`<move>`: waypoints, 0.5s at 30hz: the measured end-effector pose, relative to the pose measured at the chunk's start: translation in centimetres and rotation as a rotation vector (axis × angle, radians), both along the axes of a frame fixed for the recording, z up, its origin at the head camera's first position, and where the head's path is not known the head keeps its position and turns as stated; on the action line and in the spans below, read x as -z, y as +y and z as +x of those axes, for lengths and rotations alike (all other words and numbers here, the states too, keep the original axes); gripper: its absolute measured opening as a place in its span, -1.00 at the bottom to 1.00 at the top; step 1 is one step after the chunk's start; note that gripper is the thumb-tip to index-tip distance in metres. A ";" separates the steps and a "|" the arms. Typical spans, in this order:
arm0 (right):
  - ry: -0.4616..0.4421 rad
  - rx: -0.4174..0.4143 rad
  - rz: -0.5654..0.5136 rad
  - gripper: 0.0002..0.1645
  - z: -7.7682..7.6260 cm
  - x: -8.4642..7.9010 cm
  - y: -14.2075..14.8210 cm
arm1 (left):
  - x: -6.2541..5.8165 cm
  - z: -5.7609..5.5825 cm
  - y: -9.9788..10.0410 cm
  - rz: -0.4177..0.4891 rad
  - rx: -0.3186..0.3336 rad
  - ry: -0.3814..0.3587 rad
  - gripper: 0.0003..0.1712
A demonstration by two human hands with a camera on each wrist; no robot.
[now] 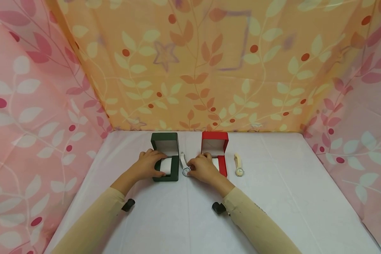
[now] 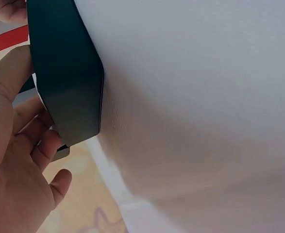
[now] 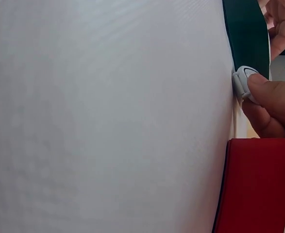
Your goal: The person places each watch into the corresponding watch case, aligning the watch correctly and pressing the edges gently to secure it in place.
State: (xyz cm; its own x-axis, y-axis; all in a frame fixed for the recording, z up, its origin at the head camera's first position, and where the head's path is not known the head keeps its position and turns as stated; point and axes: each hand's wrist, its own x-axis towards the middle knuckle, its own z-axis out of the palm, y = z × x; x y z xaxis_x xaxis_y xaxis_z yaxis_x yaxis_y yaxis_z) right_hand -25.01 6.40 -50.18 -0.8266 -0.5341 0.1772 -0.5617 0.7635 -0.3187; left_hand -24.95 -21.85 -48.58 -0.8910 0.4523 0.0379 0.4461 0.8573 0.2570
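My left hand (image 1: 150,164) reaches into an open green watch box (image 1: 175,173), its thumb and fingers around the white cushion (image 1: 166,165) inside. In the left wrist view the green box wall (image 2: 69,73) hides the fingertips. My right hand (image 1: 204,169) pinches a white-strapped watch (image 1: 186,170) at its case, between thumb and finger. The watch lies on the cloth close beside the green box, its strap stretched away from me. The right wrist view shows the thumb (image 3: 273,94) on the watch case (image 3: 244,83).
An open red watch box (image 1: 223,165) with a white cushion stands right of the watch, partly behind my right hand. Farther right lies a cream-strapped watch (image 1: 239,170) with a gold-toned case. White cloth (image 1: 165,218) covers the table; patterned curtains (image 1: 193,70) surround it.
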 end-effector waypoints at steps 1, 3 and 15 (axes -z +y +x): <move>-0.004 -0.003 -0.006 -0.70 0.0 0.0 0.0 | 0.1 -0.1 0.0 0.004 0.003 0.002 -0.17; -0.012 -0.010 -0.023 -0.73 0.0 0.1 0.1 | 0.2 -0.2 0.1 0.015 0.005 0.004 -0.19; -0.136 0.016 -0.177 -0.79 0.2 -0.9 0.7 | 0.3 -0.2 0.2 0.067 0.006 0.036 -0.21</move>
